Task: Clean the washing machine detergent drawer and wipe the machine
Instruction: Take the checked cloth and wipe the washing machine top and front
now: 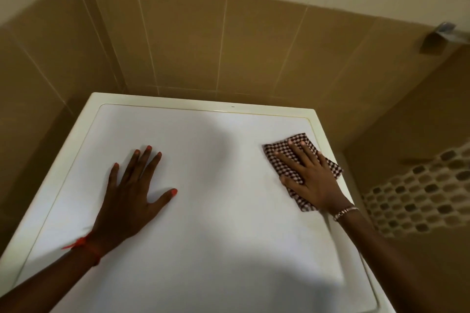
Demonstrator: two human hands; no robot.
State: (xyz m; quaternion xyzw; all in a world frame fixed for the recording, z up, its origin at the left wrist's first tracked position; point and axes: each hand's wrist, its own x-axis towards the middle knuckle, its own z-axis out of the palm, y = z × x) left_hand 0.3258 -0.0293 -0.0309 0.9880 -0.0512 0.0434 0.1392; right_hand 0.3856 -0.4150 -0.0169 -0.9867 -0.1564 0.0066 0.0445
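The white top of the washing machine [203,223] fills the lower part of the head view, seen from above. My left hand [129,198] lies flat on its left side, fingers spread and straight. A checked brown-and-white cloth [296,143] is spread near the right edge of the top. My right hand [312,180] presses down on that cloth with straight, spread fingers. The detergent drawer and the machine's front are out of view.
Brown tiled walls [203,46] stand close behind and to the left of the machine. On the right, a tiled wall with a mosaic band [412,198] sits lower down. A metal fitting [442,35] juts from the wall at the upper right.
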